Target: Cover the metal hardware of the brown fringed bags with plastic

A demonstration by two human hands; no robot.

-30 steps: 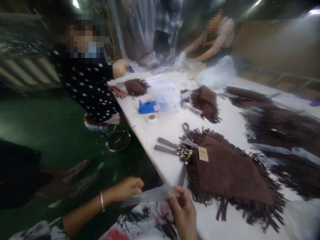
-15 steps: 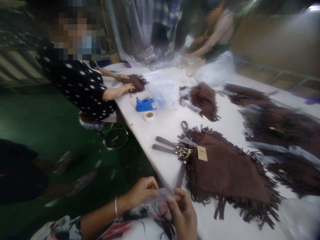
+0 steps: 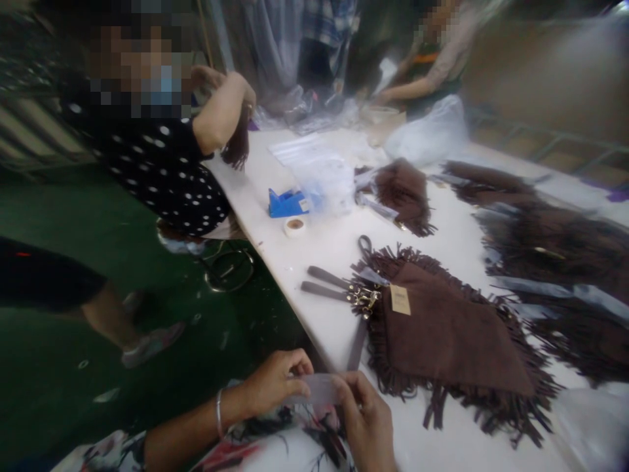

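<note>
Between my two hands, over my lap at the table's near edge, is a small translucent whitish strip (image 3: 320, 389). My left hand (image 3: 278, 383) pinches its left end, and my right hand (image 3: 366, 416) grips its right end with thumb and fingers. What the strip is made of is hard to make out. Just beyond my right hand lies a brown fringed bag (image 3: 452, 328), flat on the white table (image 3: 285, 255). It carries a cream paper tag (image 3: 400, 299), metal clasps (image 3: 363, 300) and dark straps (image 3: 327, 282).
A blue tape dispenser (image 3: 287, 203) and a tape roll (image 3: 294, 227) stand near the left edge, beside clear plastic bags (image 3: 324, 174). More brown fringed bags (image 3: 565, 262) are piled right. A co-worker in polka dots (image 3: 147, 157) sits left; another person's leg (image 3: 108, 321) shows on the floor.
The strip now shows flatter between my hands, which have barely moved. The co-worker has lifted a brown fringed piece off the table. The person at lower left has stepped, leg now further right.
</note>
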